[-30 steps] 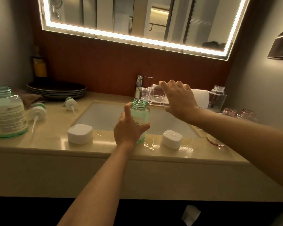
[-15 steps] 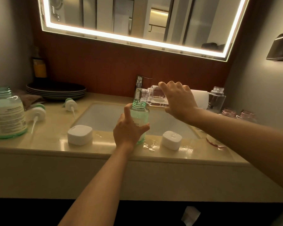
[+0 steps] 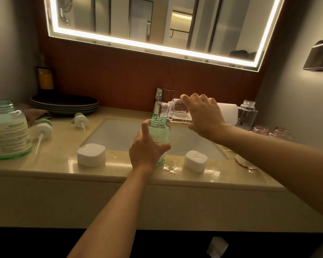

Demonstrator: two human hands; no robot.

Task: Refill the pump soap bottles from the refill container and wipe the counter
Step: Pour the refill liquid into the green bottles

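My left hand grips a small green soap bottle that stands uncapped on the counter's front edge before the sink. My right hand holds a clear square refill container tipped on its side, its open neck just over the green bottle's mouth. A little clear liquid lies inside the container. Two pump heads with tubes, pump head one and pump head two, lie on the counter at the left. A large green bottle stands open at the far left.
Two white square caps, one left and one right, sit on the wet front counter. A second clear bottle, a white roll and pink glasses stand at the right. Dark plates are stacked back left. The tap rises behind the sink.
The tipped container has come down slightly, so its neck now sits closer to the green bottle's mouth. My left hand has kept its hold.
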